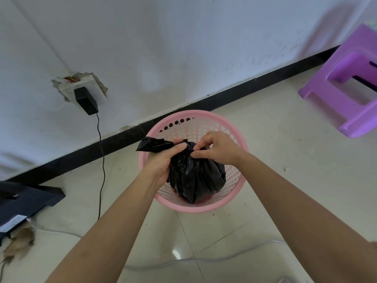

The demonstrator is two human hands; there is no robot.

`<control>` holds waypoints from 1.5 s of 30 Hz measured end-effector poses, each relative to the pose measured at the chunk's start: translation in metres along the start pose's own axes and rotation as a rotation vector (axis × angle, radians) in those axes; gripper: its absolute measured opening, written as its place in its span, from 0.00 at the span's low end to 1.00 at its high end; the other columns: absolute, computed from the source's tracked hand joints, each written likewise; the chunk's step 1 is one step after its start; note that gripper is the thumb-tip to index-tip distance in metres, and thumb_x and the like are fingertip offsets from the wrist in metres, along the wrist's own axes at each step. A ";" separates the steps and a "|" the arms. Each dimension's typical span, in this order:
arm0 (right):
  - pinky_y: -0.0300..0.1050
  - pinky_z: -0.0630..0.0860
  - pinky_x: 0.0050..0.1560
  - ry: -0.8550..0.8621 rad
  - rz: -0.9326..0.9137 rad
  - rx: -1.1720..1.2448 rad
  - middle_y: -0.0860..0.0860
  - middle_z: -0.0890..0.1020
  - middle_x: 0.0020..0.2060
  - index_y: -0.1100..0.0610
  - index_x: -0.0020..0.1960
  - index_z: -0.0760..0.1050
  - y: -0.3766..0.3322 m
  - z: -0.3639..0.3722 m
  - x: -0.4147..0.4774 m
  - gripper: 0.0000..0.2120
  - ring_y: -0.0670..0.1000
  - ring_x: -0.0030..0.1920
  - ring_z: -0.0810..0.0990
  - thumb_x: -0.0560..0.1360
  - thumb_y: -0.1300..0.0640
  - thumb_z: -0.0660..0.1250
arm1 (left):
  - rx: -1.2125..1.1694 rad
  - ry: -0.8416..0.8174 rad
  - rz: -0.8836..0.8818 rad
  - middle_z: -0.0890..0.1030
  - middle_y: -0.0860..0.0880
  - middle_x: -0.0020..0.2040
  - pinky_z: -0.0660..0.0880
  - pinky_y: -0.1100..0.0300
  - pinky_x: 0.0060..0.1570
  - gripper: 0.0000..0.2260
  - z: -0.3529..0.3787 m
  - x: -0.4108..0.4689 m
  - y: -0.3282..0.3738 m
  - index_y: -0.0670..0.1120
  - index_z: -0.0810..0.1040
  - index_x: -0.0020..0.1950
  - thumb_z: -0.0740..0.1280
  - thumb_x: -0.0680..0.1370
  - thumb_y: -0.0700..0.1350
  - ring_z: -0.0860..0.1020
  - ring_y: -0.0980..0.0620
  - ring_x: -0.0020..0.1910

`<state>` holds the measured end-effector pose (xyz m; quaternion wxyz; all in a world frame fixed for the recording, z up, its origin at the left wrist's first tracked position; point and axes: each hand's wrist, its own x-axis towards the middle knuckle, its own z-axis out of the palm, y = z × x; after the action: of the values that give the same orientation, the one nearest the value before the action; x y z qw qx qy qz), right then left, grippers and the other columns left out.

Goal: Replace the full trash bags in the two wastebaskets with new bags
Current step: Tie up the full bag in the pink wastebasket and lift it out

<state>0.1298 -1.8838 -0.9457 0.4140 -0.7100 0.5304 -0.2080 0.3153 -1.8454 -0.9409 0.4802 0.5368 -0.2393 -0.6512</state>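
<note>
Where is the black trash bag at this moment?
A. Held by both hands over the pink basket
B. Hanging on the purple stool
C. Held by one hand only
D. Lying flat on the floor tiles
A: the left hand and the right hand both grip the gathered neck of the black trash bag, which sits in the open top of the pink basket.

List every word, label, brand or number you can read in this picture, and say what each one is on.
No text here can be read.
White sticker on the black device at the lower left: there is print on it, but too small and blurred to read.
Black trash bag, pink wastebasket, purple stool and black plug adapter: no lettering visible.
</note>
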 end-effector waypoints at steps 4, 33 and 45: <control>0.27 0.72 0.42 -0.111 0.094 0.064 0.43 0.84 0.40 0.47 0.43 0.85 -0.001 -0.011 -0.001 0.03 0.38 0.42 0.81 0.71 0.53 0.78 | 0.095 0.021 0.014 0.85 0.48 0.40 0.80 0.62 0.39 0.10 0.001 0.000 -0.003 0.44 0.80 0.49 0.66 0.76 0.29 0.84 0.52 0.42; 0.48 0.76 0.50 0.039 -0.096 -0.635 0.47 0.78 0.54 0.51 0.58 0.80 -0.004 -0.015 -0.003 0.13 0.51 0.55 0.77 0.82 0.46 0.60 | 0.276 0.326 0.256 0.84 0.48 0.44 0.73 0.66 0.35 0.05 -0.008 0.008 0.016 0.45 0.83 0.47 0.72 0.77 0.46 0.78 0.54 0.40; 0.46 0.76 0.56 0.115 -0.060 -0.284 0.46 0.83 0.51 0.53 0.55 0.80 -0.011 -0.022 -0.003 0.09 0.48 0.51 0.79 0.80 0.51 0.64 | 0.330 0.289 0.268 0.82 0.48 0.44 0.71 0.63 0.37 0.04 -0.004 -0.004 0.045 0.47 0.80 0.45 0.72 0.77 0.46 0.78 0.55 0.41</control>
<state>0.1191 -1.8877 -0.9235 0.2719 -0.7638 0.5558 -0.1838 0.3355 -1.8608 -0.9028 0.4971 0.6589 -0.3403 -0.4504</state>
